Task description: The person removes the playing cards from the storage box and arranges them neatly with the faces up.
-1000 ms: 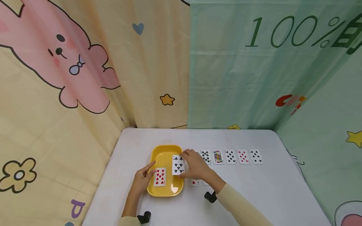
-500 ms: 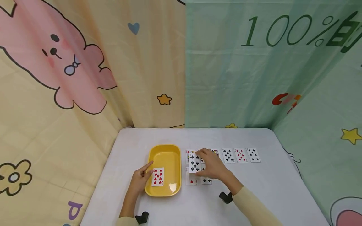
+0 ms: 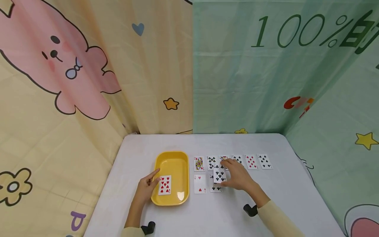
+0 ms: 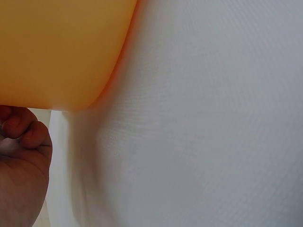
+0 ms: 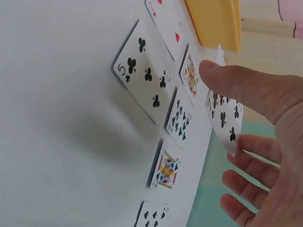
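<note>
In the head view my right hand (image 3: pixel 238 174) pinches a seven of clubs (image 3: pixel 219 176) by its edges, thumb on one end and fingers on the other. In the right wrist view that card is raised above the table, tilted. It overlaps the five of clubs (image 5: pixel 144 73) in the head view, with the two of hearts (image 3: pixel 200 187) just left. My left hand (image 3: pixel 145 188) grips the left rim of a yellow tray (image 3: pixel 181 177), with curled fingers by its outer wall in the left wrist view. A hearts card (image 3: pixel 164 185) lies face up in the tray, near the left thumb.
Behind the held card runs a row of face-up cards, from a face card (image 3: pixel 199 164) at the left to a spade card (image 3: pixel 265 161) at the right. The white table (image 3: pixel 189 220) meets printed curtains (image 3: pixel 165 72) at its back and sides.
My right hand has carried the seven of clubs from over the tray's right side rightward, past the two of hearts, to over the five of clubs. The left hand stays at the tray.
</note>
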The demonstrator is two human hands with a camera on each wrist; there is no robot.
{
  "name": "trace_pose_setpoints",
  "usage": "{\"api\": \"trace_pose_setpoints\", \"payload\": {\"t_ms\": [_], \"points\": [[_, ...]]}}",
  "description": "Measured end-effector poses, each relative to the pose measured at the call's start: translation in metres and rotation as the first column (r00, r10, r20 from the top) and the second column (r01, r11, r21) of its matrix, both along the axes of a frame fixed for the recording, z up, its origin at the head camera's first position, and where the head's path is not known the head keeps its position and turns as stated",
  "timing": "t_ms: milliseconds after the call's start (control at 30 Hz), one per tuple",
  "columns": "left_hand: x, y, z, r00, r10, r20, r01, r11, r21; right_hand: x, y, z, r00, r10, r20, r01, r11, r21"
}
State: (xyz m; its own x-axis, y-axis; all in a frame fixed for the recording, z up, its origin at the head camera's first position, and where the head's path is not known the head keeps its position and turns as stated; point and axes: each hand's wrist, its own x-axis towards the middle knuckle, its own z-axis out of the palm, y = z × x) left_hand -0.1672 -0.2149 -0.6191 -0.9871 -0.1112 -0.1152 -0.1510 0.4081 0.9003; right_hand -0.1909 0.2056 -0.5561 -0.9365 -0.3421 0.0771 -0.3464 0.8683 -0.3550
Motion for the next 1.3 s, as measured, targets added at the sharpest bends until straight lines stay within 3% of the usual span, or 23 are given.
{"api": "trace_pose_setpoints", "payload": {"t_ms": [433,767,1300], "points": [[-0.001,-0.001,0.002,1.0,-0.002,0.03,0.002,1.0,0.007,0.008,0.032,-0.018,0.997,-0.054,0.053,0.052,0.997,0.05],[0.0,-0.001,0.002,0.999,0.004,0.046,-0.005,1.0,0.021,0.013,0.039,-0.034,0.994,-0.034,0.102,0.027,0.997,0.07],[-0.001,0.0,0.001,1.0,-0.002,-0.015,0.002,1.0,0.006,0.011,0.037,-0.043,0.991,-0.055,0.124,0.046,0.996,0.075]]}}
